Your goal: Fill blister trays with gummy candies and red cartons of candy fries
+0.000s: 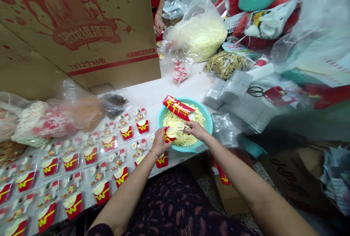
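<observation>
A turquoise basin holds a heap of pale yellow toy fries. Across its far rim lies a stack of flat red fry boxes with yellow marks. My left hand grips one small red fry box at the basin's left side, its mouth turned right and some fries in it. My right hand is closed on a few fries at the mouth of that box, over the heap. The fingertips of my right hand partly hide the fries.
Rows of clear trays with filled red fry boxes and small charms cover the table's left. A large carton stands behind. Bagged fries, plastic packets and scissors lie right. Another person's hands show beyond the carton.
</observation>
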Tool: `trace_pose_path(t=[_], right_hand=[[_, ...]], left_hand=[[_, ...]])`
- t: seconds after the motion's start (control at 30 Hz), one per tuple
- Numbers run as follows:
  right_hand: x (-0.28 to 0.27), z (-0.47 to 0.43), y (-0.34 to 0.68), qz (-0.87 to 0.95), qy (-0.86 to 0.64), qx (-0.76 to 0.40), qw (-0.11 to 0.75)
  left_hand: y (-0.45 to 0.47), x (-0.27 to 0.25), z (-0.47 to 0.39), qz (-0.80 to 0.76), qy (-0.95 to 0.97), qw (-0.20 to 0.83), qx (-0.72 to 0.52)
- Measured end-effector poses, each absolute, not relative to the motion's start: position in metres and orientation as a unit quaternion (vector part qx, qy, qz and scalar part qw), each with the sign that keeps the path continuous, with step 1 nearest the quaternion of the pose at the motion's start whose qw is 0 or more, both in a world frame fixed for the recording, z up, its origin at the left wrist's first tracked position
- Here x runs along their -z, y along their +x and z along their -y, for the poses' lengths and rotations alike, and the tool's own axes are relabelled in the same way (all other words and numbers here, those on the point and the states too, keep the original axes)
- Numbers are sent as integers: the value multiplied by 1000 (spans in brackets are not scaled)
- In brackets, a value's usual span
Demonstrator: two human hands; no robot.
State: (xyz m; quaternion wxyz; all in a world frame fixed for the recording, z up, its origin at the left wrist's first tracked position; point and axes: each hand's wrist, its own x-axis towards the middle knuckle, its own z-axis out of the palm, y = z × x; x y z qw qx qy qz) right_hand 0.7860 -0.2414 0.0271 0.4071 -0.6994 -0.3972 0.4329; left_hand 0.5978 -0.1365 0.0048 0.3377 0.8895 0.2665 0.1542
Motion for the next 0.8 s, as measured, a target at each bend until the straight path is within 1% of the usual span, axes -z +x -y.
trace_pose_path(t=[0.07,0.1,0.2,0.27,0.37,0.43,0.5,0.6,0.7,0.77,0.8], right_hand=[[-36,235,776,421,-681,-437,411],[-39,232,770,442,-684,-416,405],[-42,225,754,508,-717,-302,369],[-40,221,746,553,-726,-253,322],[-38,214,744,601,-717,-263,237],[-39,213,751,613,-702,-293,215],[-40,213,760,605,-698,-301,237],[-42,213,769,576,-717,-265,289],[-41,210,763,603,-704,-251,279],[-42,209,758,625,-680,-272,269],[-43,210,757,627,-668,-289,278]], left_hand=[[606,-4,140,-274,885,340,-159],[610,-4,141,-278,884,340,-163],[615,-2,143,-283,879,339,-181],[617,-1,146,-289,875,338,-191],[623,1,147,-304,871,334,-195],[629,3,146,-308,868,339,-189],[635,3,141,-302,867,353,-180],[641,3,135,-285,861,382,-174],[642,1,136,-281,846,412,-187],[640,1,139,-284,836,426,-196],[638,1,140,-286,832,433,-198]])
